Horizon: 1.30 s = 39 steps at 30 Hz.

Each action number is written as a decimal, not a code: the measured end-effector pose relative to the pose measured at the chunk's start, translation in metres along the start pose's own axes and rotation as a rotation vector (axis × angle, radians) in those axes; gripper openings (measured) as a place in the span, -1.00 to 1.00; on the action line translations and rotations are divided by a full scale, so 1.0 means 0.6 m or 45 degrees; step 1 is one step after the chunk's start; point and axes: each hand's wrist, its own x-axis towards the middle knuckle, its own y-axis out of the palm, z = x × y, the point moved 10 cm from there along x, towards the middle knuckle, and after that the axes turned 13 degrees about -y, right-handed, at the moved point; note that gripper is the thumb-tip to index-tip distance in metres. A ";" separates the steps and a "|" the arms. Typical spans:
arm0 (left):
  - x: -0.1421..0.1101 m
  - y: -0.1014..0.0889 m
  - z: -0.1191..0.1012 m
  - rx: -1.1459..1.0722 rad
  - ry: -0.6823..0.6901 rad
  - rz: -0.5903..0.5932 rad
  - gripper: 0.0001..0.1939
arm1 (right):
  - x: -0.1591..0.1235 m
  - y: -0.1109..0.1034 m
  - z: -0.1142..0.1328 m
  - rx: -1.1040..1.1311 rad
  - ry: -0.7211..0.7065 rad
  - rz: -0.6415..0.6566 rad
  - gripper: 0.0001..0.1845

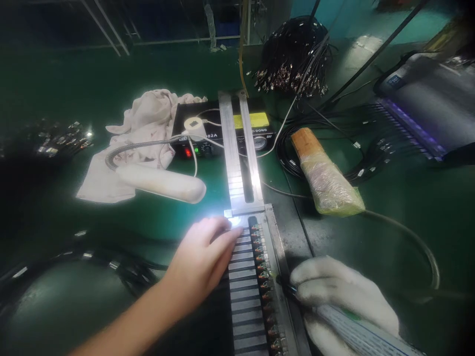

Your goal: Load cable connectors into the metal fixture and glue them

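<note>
My bare left hand [202, 259] lies on the ribbed metal fixture [243, 282], fingers stretched toward its far end under a bright light. A row of small cable connectors [261, 267] sits in the fixture's slots along its right side. My right hand [341, 301], in a white knit glove, is closed round a thin dark-tipped tool [287, 287] whose point rests by the connectors. A long metal rail [239, 153] runs on from the fixture away from me.
A white gooseneck lamp [163, 182] lies left of the rail, over a crumpled cloth [141, 133]. Behind stand a black control box [226, 133] and a bundle of black cables [293, 59]. A plastic-wrapped block [326, 178] lies right; loose cables [111, 264] lie at left.
</note>
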 end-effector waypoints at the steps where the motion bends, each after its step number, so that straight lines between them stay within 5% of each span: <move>1: 0.000 0.000 0.000 0.000 0.000 -0.003 -0.69 | 0.001 -0.001 0.000 0.003 -0.002 -0.007 -0.73; 18: 0.001 -0.003 -0.001 0.009 0.006 -0.010 -0.69 | 0.004 -0.009 0.003 -0.037 0.002 -0.053 -0.75; 24: 0.002 -0.003 -0.005 0.001 0.039 -0.005 -0.69 | -0.008 -0.022 0.015 -0.141 0.137 -0.178 -0.80; 30: 0.001 -0.002 -0.006 0.018 0.042 0.005 -0.68 | -0.005 0.003 0.014 -0.051 -0.010 0.045 -0.76; 39: 0.002 -0.005 -0.008 0.018 0.052 -0.016 -0.69 | -0.006 -0.001 0.010 -0.044 -0.003 0.006 -0.76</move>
